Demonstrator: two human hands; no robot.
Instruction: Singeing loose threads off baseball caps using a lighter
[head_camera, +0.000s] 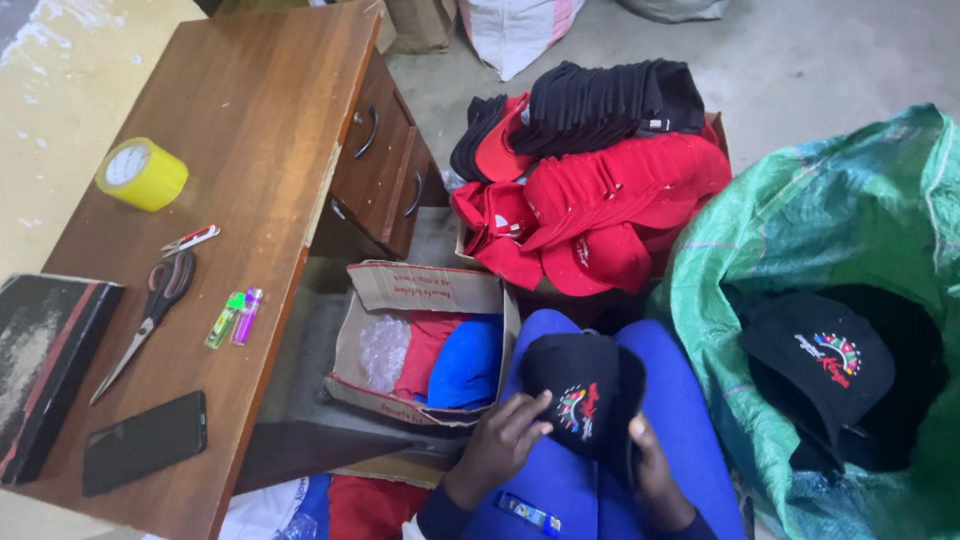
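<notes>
Resting on the lap, the black cap (585, 400) is pinned from both sides, left hand (505, 440) fingers curled on its crown, right hand (655, 470) gripping its edge, green sack (800, 230) of caps alongside for reach.

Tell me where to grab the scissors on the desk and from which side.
Take the scissors by the dark handle loops, coming from above at the far end near the yellow tape roll. They lie flat on the desk, blades pointing toward the phone, so the loops are the safe, thicker end.
</notes>
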